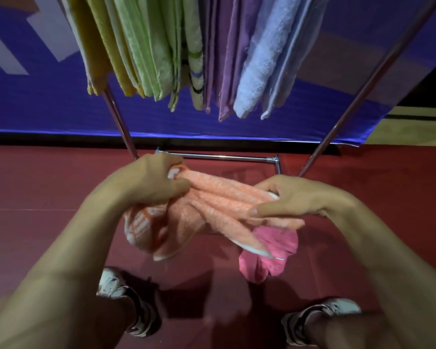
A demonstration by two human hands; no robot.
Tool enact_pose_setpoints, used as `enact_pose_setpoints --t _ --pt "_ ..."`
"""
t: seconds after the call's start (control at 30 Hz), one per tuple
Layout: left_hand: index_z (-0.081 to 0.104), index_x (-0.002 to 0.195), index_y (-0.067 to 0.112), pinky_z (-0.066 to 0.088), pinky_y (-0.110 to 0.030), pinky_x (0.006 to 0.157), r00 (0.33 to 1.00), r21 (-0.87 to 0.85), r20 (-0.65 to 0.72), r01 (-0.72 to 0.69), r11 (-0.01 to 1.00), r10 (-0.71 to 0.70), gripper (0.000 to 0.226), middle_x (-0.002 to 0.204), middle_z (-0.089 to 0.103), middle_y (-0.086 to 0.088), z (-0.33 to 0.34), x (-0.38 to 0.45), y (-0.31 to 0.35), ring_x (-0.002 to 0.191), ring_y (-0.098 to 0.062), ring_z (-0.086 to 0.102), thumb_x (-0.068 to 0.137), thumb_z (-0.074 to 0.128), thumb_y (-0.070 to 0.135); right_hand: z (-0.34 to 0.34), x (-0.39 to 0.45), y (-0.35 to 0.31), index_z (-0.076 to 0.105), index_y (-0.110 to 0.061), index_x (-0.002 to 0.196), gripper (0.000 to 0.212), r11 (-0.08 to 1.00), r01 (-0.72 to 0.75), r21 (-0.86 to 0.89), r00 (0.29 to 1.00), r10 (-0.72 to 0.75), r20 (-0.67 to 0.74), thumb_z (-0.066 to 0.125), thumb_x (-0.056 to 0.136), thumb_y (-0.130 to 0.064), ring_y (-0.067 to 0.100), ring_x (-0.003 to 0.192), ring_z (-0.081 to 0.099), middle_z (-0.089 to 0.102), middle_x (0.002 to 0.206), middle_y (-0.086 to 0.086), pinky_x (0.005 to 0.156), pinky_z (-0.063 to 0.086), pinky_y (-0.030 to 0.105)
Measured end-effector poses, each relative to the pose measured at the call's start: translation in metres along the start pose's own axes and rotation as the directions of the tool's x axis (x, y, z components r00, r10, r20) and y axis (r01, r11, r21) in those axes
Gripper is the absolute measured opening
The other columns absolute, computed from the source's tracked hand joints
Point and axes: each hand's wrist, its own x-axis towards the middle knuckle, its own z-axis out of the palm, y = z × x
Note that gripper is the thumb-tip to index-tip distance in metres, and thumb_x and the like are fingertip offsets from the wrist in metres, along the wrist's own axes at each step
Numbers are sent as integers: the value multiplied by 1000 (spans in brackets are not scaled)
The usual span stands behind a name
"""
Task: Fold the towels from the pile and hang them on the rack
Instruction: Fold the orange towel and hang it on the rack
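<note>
An orange towel point(212, 205) with white stripes is bunched between both hands at mid-frame, above the floor. My left hand point(149, 180) grips its left end, with a striped part hanging below. My right hand point(295, 197) pinches its right end. A pink towel point(269, 258) lies crumpled on the red floor under my right hand. The metal rack point(217, 156) stands in front of me. Folded towels hang from its top: yellow point(96, 54), green point(146, 51), purple point(227, 59) and light blue point(262, 61).
The rack's slanted legs point(363, 89) run down on either side of my hands to a low crossbar. My two shoes point(121, 290) stand on the red floor point(35, 187). A blue banner point(48, 104) hangs behind the rack.
</note>
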Motion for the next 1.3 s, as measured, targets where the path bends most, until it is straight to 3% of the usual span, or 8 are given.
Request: enact_pose_setpoints --t 0.17,0.4,0.6,0.87,1.03,1.13,1.2,1.3 --pt "57 94 33 46 -31 78 996 44 -80 34 998 -30 19 94 66 2 -1 1 -2 93 -26 64 80 70 31 1 -1 -5 72 -8 107 13 898 173 405 980 -117 -160 60 100 -5 11 82 67 74 92 3 76 56 24" --pt "52 138 35 47 -31 108 928 -354 169 -256 900 331 70 130 66 17 36 -2 45 121 -2 62 77 85 22 23 3 -38 72 -8 109 25 609 260 749 965 -154 -210 66 87 -16 21 87 72 75 99 14 77 61 30" --pt "73 96 29 54 -24 79 945 -388 112 -243 889 307 12 89 75 23 33 2 56 79 11 67 90 76 19 6 6 -37 78 -14 101 32 398 288 871 956 -78 -281 64 91 -40 21 93 69 72 97 9 79 63 32" --pt "79 86 13 57 -31 83 980 -769 -158 -45 638 -121 28 82 80 -1 14 1 53 76 -9 73 95 70 39 32 3 -10 45 -38 145 84 844 193 501 981 -172 -89 74 74 -72 18 122 64 66 133 2 107 51 47" --pt "78 87 10 55 -18 72 973 -699 -208 -76 711 -101 25 75 78 4 21 -1 64 69 -1 69 95 71 32 62 13 -34 57 -33 121 44 993 106 47 901 -76 -427 79 84 -39 5 103 67 69 116 -14 96 51 26" --pt "78 89 11 60 -27 77 975 -823 -182 -81 563 -126 19 82 79 -1 12 -1 58 77 -11 74 95 72 28 51 18 -34 65 -16 84 5 989 20 -148 865 -92 -494 68 88 -15 20 77 62 68 81 1 70 42 31" --pt "79 91 11 61 -38 86 969 -892 -166 -68 447 -183 22 88 79 -9 0 0 47 84 -22 76 92 75 33 43 24 -21 51 -14 66 27 976 -32 -217 874 -78 -479 63 90 -13 29 71 58 60 66 3 64 38 35" --pt "77 104 6 59 -45 94 960 -965 -128 -62 256 -250 27 97 77 -17 -16 1 32 94 -30 75 93 73 31 27 27 -1 66 -10 87 22 971 -1 -237 889 -108 -446 61 98 -29 18 73 60 69 77 0 69 48 38"
